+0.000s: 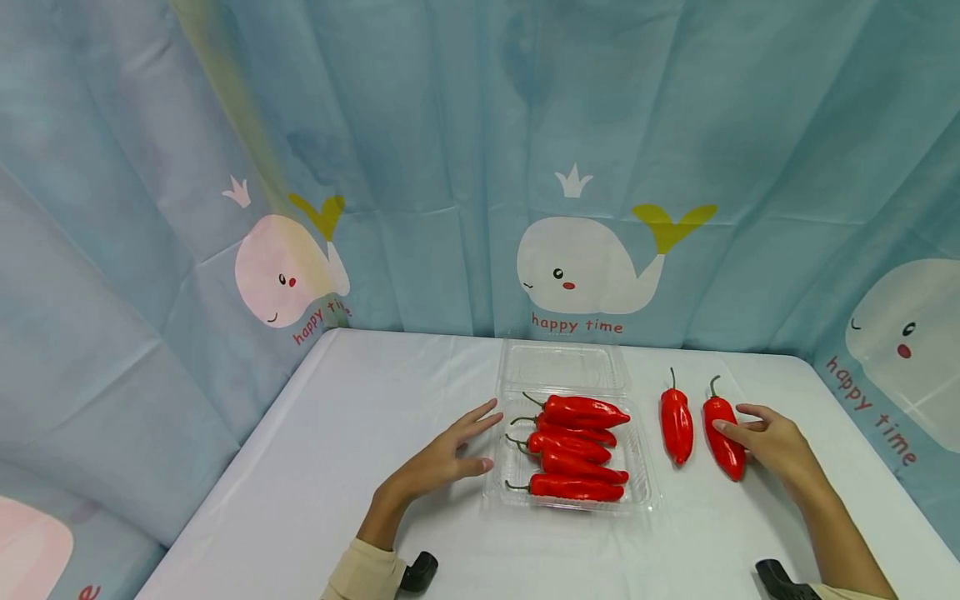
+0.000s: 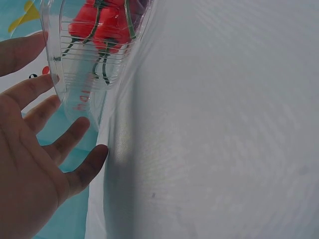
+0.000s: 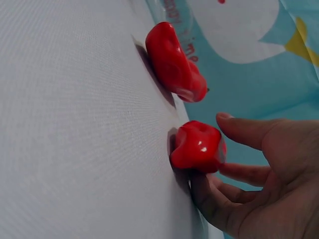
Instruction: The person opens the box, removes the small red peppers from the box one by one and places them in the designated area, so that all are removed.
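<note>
My left hand [image 1: 450, 454], fingers spread, is beside the left wall of a clear plastic clamshell box [image 1: 641, 467]. In the left wrist view, the fingertips [image 2: 50, 102] come right up to the box wall. Several red chili peppers [image 1: 577, 467] lie side by side in the box, green stems pointing left. On the right, my right hand [image 1: 776, 446] reaches around another red chili pepper [image 1: 718, 412] lying on the table. The right wrist view has the thumb [image 3: 244, 129] just off one side and bent fingers close against the other. A further red pepper [image 1: 677, 425] lies between that one and the box.
The box's clear lid [image 1: 562, 367] is folded back toward the curtain [image 1: 435, 167] printed with whales. A white cloth covers the table [image 1: 322, 467]. Dark devices [image 1: 420, 573] are strapped at both wrists.
</note>
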{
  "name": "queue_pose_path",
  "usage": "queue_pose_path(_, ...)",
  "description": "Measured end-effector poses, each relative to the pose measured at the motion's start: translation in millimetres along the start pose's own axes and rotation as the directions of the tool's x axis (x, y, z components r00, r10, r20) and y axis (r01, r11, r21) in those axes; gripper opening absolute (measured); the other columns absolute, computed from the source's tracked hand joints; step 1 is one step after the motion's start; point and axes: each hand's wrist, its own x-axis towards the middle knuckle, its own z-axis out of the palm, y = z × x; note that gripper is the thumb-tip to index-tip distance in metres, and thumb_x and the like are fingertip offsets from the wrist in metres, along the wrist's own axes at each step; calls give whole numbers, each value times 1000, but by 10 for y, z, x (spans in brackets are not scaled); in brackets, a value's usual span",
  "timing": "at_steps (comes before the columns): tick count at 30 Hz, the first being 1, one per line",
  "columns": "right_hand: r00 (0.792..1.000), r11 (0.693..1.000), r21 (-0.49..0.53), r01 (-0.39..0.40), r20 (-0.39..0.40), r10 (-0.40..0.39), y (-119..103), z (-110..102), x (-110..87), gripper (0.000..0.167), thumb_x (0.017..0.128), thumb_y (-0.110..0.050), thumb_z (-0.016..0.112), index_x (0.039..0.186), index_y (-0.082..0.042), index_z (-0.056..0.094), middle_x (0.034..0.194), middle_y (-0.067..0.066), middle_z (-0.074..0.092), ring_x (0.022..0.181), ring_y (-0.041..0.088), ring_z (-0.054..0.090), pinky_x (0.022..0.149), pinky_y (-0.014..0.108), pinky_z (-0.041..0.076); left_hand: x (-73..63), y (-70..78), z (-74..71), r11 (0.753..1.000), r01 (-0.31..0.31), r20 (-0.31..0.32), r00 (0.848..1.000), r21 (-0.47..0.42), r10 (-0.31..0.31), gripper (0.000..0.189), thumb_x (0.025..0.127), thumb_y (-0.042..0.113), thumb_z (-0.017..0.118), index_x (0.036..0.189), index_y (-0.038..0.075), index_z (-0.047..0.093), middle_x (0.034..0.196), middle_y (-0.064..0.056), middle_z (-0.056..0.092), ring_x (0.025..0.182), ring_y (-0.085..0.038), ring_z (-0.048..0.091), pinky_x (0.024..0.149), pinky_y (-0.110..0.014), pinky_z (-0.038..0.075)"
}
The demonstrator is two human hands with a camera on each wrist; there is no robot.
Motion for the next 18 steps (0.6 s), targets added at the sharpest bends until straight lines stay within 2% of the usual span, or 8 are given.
queue_pose_path(7,1000,1000,1,13,-18,-13,-2,-16,-27,98,99,-58,66,160,10,30,144,44,45,104,41,66,81,44,65,-3,-1,0,1000,2,0,1000,0,-2,72,98,19,66,165,11,39,178,-5,17,163,-35,18,124,-67,29)
queue_pose_path(9,1000,1000,8,13,-24,-12,-7,-29,-37,99,98,-58,67,160,10,29,145,44,44,107,44,66,82,45,65,-4,-3,-1,1000,0,0,1000,-1,0,72,98,19,66,165,11,39,178,-5,17,163,-35,19,124,-67,29)
queue_pose_path(14,999,1000,28,-6,-44,8,-49,-61,-62,100,99,-61,64,163,7,27,151,43,38,130,58,49,98,63,57,0,-9,-4,1000,-2,0,1000,-4,2,72,99,19,66,165,12,39,178,-5,17,163,-35,18,124,-68,29)
queue_pose_path(18,998,1000,31,-3,-68,5,-90,-77,-92,96,101,-58,62,164,4,26,157,42,32,139,62,37,104,73,47,0,-9,-3,1000,-2,-1,1000,0,2,72,99,19,66,165,13,39,178,-3,18,163,-34,18,124,-68,28)
